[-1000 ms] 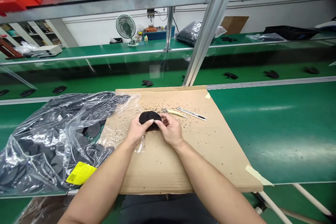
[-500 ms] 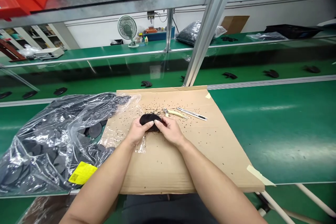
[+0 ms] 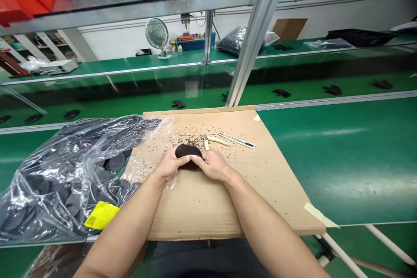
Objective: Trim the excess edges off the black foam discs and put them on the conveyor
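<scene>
Above the cardboard sheet (image 3: 202, 213), a small stack of black discs (image 3: 188, 151) is gripped between my two hands. My left hand (image 3: 168, 166) is closed on its left side, and my right hand (image 3: 214, 164) is closed on its right side. Both thumbs lie across the near face, their tips almost meeting; most of the other fingers are hidden. Just beyond the right hand lie side cutters (image 3: 217, 140) with pale yellow handles, and a snap-off utility knife (image 3: 237, 140). Tiny black bits (image 3: 195, 141) are scattered around them.
A clear plastic bag (image 3: 78, 160) of dark discs, with a yellow label (image 3: 101, 215), covers the left of the bench. Behind the cardboard runs a green conveyor (image 3: 137, 106) carrying spaced black parts. A slanted metal post (image 3: 249, 52) rises at the back. A fan (image 3: 157, 34) stands beyond.
My hands have come slightly nearer to me with the black discs. The stack, fanned out before, now looks more rounded and tipped. The tools have stayed in place.
</scene>
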Tool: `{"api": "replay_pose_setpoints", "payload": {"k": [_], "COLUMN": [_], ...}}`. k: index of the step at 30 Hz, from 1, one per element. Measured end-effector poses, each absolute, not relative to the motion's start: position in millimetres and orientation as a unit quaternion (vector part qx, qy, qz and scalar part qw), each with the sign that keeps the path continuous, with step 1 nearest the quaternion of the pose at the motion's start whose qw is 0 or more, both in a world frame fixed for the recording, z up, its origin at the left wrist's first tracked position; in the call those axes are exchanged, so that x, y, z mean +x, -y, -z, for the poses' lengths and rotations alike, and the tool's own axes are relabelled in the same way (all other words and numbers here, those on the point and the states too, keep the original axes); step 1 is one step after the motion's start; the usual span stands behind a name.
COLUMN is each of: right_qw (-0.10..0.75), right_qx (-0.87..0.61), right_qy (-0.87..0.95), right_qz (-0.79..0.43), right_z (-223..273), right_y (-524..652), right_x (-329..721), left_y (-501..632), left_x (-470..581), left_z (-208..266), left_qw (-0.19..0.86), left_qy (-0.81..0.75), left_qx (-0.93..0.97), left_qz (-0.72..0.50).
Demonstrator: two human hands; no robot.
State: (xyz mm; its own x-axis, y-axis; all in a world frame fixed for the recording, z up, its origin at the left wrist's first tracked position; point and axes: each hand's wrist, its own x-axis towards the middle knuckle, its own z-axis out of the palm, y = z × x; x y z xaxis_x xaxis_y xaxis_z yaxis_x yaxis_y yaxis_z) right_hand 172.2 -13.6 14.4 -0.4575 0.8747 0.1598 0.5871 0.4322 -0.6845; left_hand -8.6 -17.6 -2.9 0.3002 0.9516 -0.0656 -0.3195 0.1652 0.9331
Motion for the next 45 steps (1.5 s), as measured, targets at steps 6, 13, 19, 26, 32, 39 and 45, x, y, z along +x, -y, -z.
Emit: {"api": "replay_pose_setpoints", "payload": {"k": [6,13,19,26,32,39,45], "right_qw": [0.332,0.311,0.160,0.240,0.396,0.356,0.344], "right_qx": [-0.419,-0.641,-0.670,-0.644,-0.498,-0.435,-0.444], "right_qy": [0.808,0.696,0.718,0.721,0.763,0.825,0.826], "right_qz": [-0.248,-0.092,-0.097,-0.094,-0.113,-0.056,-0.036], "right_z": [-13,-9,-4,-4,-4,-2,-4], "right_y": [20,9,2,0,16,18,16], "right_x": [163,169,173,175,160,156,159], "left_y": [15,10,6,5,6,4,5], "left_x": [-5,-15,-14,-17,-17,-19,-17], "left_z": [-3,-11,-11,-18,-22,-19,-20], "left_qw": [0.699,0.778,0.747,0.761,0.768,0.762,0.756], "left_qy": [-0.367,-0.325,-0.362,-0.360,-0.342,-0.344,-0.358], "left_qx": [0.315,0.119,0.089,0.030,0.019,0.036,0.043], "left_qz": [-0.527,-0.525,-0.550,-0.540,-0.541,-0.547,-0.546]}}
